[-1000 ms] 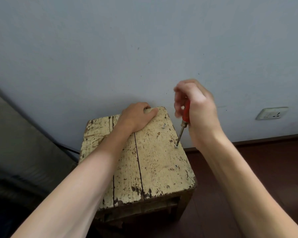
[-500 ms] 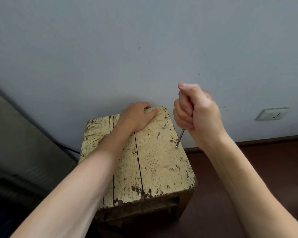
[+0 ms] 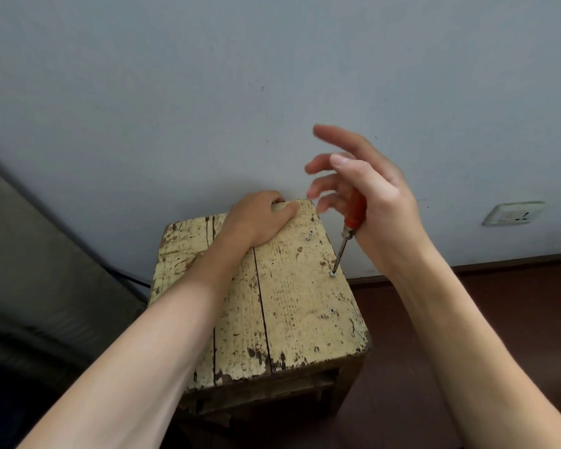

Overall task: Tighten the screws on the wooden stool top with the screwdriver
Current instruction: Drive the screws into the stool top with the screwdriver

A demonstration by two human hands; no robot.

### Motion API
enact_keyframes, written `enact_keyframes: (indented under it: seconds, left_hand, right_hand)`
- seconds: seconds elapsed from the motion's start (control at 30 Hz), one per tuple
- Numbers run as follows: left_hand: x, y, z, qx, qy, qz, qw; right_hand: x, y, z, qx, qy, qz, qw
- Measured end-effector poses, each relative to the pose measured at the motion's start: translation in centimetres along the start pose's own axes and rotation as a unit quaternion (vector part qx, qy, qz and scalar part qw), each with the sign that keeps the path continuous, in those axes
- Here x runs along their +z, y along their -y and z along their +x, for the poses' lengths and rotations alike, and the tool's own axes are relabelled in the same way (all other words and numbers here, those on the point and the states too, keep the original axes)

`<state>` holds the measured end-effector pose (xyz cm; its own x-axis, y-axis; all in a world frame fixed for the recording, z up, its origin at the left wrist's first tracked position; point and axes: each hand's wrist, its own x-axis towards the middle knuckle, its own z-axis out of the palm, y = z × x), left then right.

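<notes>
against the grey wall point(image 3: 208, 92), on the dark floor point(image 3: 499, 319), stands the worn stool, and its stool top point(image 3: 298, 312) is what's being worked on. the left hand point(image 3: 256, 222) grips the far edge, fingers curled over it, steadying the whole thing. the right hand point(image 3: 379, 202) is spread wide, fingers straight and apart, with the red-handled screwdriver point(image 3: 348, 231) only leaning in the crook of palm and thumb. its tip sits in the middle screw point(image 3: 332, 273) by the right edge. looks to me like a re-grip between turns. next, the fingers need to close on the handle without knocking the tip out, then press down and twist. the far screw point(image 3: 309, 236) stands proud; the near screw point(image 3: 331, 310) looks flush.
</notes>
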<state>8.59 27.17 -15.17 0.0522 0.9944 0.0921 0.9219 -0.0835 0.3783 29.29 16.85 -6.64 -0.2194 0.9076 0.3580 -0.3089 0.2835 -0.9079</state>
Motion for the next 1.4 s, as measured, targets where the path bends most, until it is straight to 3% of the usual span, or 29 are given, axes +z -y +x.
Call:
enact_keyframes:
  seconds: [0.13, 0.27, 0.37, 0.47, 0.53, 0.77, 0.9, 0.97, 1.07, 1.13, 1.2, 1.27, 1.33, 1.4]
  left_hand:
    - [-0.2, -0.1, 0.0, 0.004, 0.012, 0.005, 1.0]
    - [0.2, 0.1, 0.3, 0.002, -0.003, 0.008, 1.0]
    - [0.3, 0.2, 0.5, 0.001, 0.0, 0.011, 1.0]
    - [0.4, 0.3, 0.5, 0.003, 0.002, 0.01, 1.0]
    - [0.3, 0.4, 0.4, 0.001, 0.002, 0.009, 1.0]
    - [0.1, -0.1, 0.1, 0.0, 0.001, 0.007, 1.0]
    - [-0.2, -0.3, -0.1, 0.002, 0.032, 0.019, 0.999]
    - [-0.3, -0.4, -0.1, 0.003, 0.043, 0.036, 0.998]
    - [-0.3, -0.3, 0.0, -0.009, 0.017, 0.014, 1.0]
    - [-0.1, -0.1, 0.0, -0.005, 0.007, 0.008, 1.0]
    - [0.1, 0.1, 0.1, -0.002, 0.005, 0.004, 1.0]
    - [0.1, 0.1, 0.2, 0.0, 0.004, 0.003, 1.0]
    - [0.2, 0.2, 0.2, 0.002, 0.002, 0.004, 1.0]
    - [0.1, 0.2, 0.2, 0.004, -0.001, 0.004, 1.0]
  right_hand:
    - [-0.5, 0.2, 0.1, 0.047, 0.064, 0.035, 0.996]
    - [-0.3, 0.5, 0.2, 0.069, 0.032, 0.032, 0.997]
    - [0.6, 0.3, 0.1, 0.057, -0.05, 0.018, 0.997]
    - [2.1, -0.3, -0.2, 0.032, -0.216, 0.022, 0.976]
    - [2.7, -0.4, -0.5, 0.013, -0.252, 0.013, 0.968]
    - [0.4, 0.0, 0.4, 0.054, 0.0, 0.018, 0.998]
    - [-0.3, 0.4, 0.3, 0.058, 0.108, 0.019, 0.992]
    - [0.1, 0.5, -0.1, 0.057, 0.126, -0.016, 0.99]
    - [0.9, 0.2, -0.3, 0.036, 0.054, -0.046, 0.997]
    - [1.7, 0.0, -0.4, 0.029, -0.055, 0.002, 0.998]
    - [2.4, -0.5, -0.5, 0.014, -0.194, 0.036, 0.98]
    - [2.8, -0.7, -0.7, 0.007, -0.275, 0.045, 0.96]
    - [2.6, -0.9, -0.6, 0.012, -0.266, 0.026, 0.963]
    - [2.0, -0.6, -0.2, 0.003, -0.194, -0.028, 0.981]
